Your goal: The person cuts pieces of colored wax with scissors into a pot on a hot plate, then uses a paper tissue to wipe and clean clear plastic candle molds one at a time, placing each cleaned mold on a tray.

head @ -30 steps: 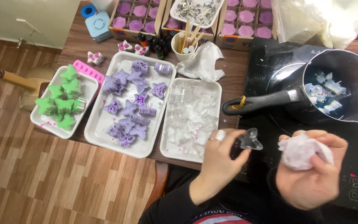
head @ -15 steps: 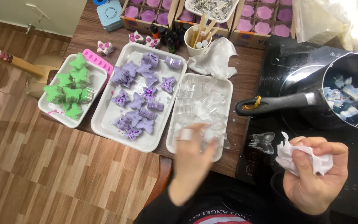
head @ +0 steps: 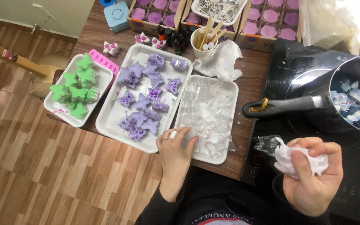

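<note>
While half-curled on the clear-mould tray (head: pixel 234 89), left hand (head: pixel 176 146); right hand (head: pixel 313 179) clenching crumpled tissue (head: pixel 292 160).

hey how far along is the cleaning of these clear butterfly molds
One clear butterfly mold already lies on the black cooktop beside the right hand, which grips a crumpled tissue. The left hand rests on the white tray of clear molds; many remain there.
</note>
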